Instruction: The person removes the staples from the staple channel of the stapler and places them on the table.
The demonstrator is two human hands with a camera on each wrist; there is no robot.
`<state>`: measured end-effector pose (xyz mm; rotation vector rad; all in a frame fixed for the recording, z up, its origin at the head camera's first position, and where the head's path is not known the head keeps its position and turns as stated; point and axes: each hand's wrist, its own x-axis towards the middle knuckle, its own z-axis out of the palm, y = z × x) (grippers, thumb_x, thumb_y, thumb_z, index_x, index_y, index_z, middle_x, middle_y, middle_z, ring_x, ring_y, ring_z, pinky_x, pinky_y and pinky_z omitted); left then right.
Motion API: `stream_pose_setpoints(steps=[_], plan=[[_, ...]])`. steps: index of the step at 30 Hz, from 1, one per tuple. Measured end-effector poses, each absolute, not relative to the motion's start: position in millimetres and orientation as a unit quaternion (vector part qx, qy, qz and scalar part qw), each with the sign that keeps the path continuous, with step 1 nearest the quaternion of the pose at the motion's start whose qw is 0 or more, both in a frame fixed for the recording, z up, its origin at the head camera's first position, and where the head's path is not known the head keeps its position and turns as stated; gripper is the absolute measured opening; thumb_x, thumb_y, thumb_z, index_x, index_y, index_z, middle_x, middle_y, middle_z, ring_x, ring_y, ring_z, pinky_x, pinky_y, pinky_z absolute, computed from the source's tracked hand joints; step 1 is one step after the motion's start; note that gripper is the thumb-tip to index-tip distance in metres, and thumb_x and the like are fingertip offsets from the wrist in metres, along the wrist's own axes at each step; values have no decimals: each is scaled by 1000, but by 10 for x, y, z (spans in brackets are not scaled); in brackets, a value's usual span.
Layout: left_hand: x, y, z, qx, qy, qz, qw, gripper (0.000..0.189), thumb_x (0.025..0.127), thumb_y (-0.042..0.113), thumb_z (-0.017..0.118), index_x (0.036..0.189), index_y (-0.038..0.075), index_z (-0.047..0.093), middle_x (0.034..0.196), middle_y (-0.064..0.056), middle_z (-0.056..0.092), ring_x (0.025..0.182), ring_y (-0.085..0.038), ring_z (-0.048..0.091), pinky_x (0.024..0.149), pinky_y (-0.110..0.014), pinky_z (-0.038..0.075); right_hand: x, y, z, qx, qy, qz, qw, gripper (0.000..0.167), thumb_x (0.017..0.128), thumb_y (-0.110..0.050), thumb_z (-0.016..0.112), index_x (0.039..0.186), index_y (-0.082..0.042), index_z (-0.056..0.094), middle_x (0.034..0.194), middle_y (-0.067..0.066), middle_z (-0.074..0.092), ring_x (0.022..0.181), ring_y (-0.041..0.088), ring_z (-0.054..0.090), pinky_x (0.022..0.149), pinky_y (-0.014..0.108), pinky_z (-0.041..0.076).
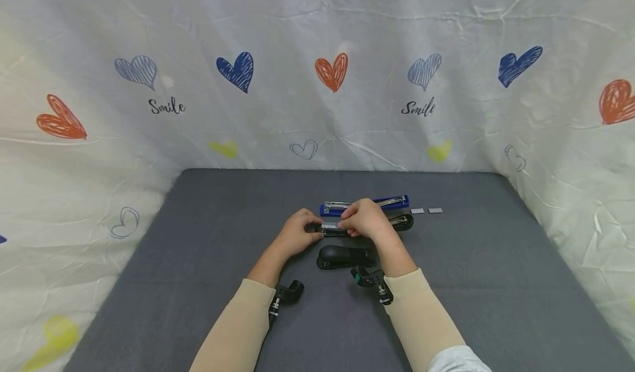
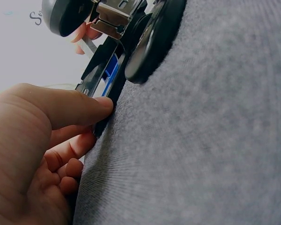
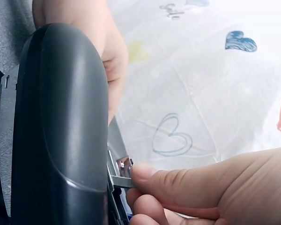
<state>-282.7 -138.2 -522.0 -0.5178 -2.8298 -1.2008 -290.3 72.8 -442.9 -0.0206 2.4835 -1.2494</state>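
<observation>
Beige sleeves (image 1: 424,317), opened black stapler (image 1: 333,232), long axis running left-right

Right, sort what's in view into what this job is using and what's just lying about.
In use:
open black stapler, gripped by the left hand
thin metallic strip, probably staples, pinched by the right hand

Lying about, apparently:
open blue stapler
closed black stapler
two small pale strips

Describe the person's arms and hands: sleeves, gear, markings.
Left hand and right hand: bare, no gloves. Left sleeve and right sleeve: plain beige. Pale fabric shows at the right sleeve's upper end. Left camera and right camera: black, rounded, silvery fittings; the right one has a green patch.
</observation>
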Motion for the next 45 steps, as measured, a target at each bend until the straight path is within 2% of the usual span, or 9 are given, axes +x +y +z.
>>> stream_pose_setpoints(steps=[6,19,27,35,45], plan=[[-2832,-1380,-5221,-168,-908,-384,14,30,86,13,83,115,7,77,106,-4,62,88,-19,54,81,-38,45,-2896,735,-4416,-30,890,-419,176,10,91,-11,79,98,-4,79,84,8,71,71,20,66,73,40,59],[-2836,-1374,-5227,-173,-908,-383,16,30,87,12,82,115,6,77,106,-5,62,88,-20,53,81,-39,45,-2875,843,-4333,-43,883,-436,170,11,93,-7,76,102,-1,79,88,7,74,73,21,69,76,43,59],[-2824,-1368,-5223,-168,-905,-392,10,29,87,12,82,115,6,77,106,-5,62,90,-21,54,83,-40,46,-2805,813,-4326,-67,882,-442,147,11,96,-9,74,104,-2,78,88,11,73,83,32,71,79,47,58],[-2824,-1359,-5225,-172,-905,-388,15,28,87,10,82,114,5,77,105,-4,62,90,-21,54,82,-40,45,-2703,948,-4337,-76,886,-443,115,14,96,-11,73,108,-3,78,89,8,75,84,31,72,76,43,59],[-2810,-1363,-5222,-172,-906,-387,13,29,88,11,82,116,7,77,109,-5,63,93,-21,56,85,-42,46,-2555,1306,-4290,-90,882,-457,77,15,98,-8,70,108,1,76,94,11,73,82,30,71,77,47,58]])
